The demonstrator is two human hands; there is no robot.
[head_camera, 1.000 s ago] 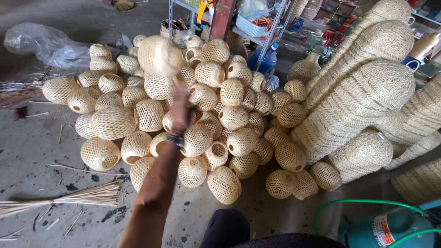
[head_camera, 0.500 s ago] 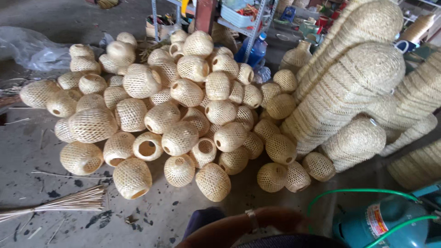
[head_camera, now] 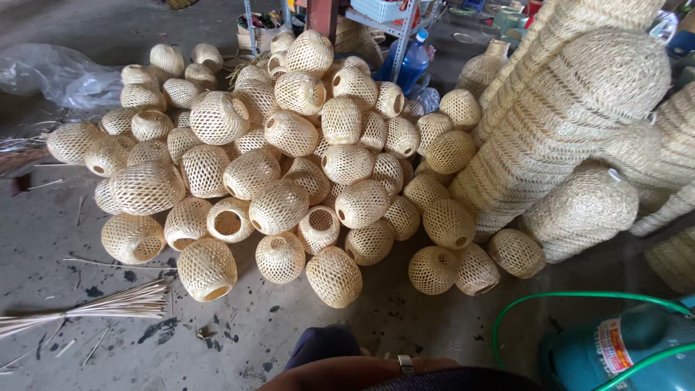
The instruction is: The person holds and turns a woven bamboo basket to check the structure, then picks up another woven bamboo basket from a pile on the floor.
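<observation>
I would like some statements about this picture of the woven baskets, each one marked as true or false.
1. The round woven baskets lie in a heap on the concrete floor. True.
2. A hand is holding one basket up over the heap. False: no hand touches any basket; only part of an arm with a wristband shows at the bottom edge.
3. A bundle of thin sticks lies on the floor left of the heap. True.
4. The blue bottle stands in front of the heap, near the camera. False: it stands behind the heap, by the metal shelf.
5. A green hose curves beside a teal gas cylinder at the lower right. True.
</observation>
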